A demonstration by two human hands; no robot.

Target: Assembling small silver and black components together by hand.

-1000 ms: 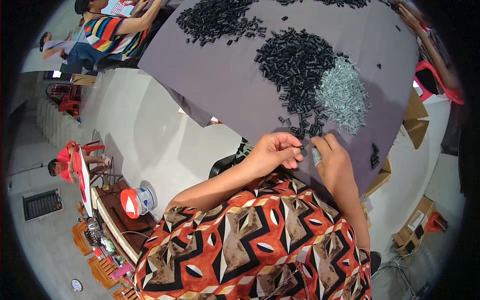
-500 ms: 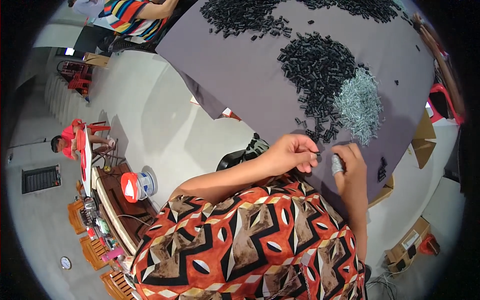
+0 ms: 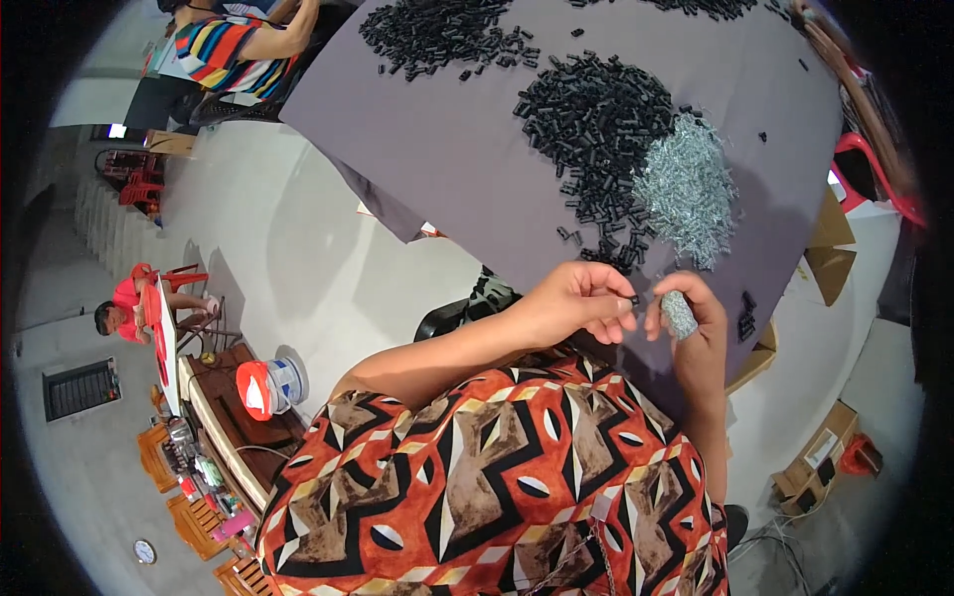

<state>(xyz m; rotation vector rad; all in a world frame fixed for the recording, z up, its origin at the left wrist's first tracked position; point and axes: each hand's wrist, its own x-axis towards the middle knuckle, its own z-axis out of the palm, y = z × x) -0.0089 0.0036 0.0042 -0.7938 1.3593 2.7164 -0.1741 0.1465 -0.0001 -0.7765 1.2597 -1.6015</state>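
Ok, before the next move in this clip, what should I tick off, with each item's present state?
1. Black piece secured in the left hand: ok, pinched at the fingertips.
2. Right hand close to that piece: ok, beside it, fingers curled.
3. Grey item at the right hand, worn or held: cannot tell.
4. Black pile on the table: ok, just beyond the hands.
5. Silvery pile separate from the black pile: not ok, their edges meet.

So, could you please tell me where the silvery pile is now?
In the head view, the silvery pile lies right of centre on the grey tablecloth, against the right side of the nearest large black pile and beyond the right hand.
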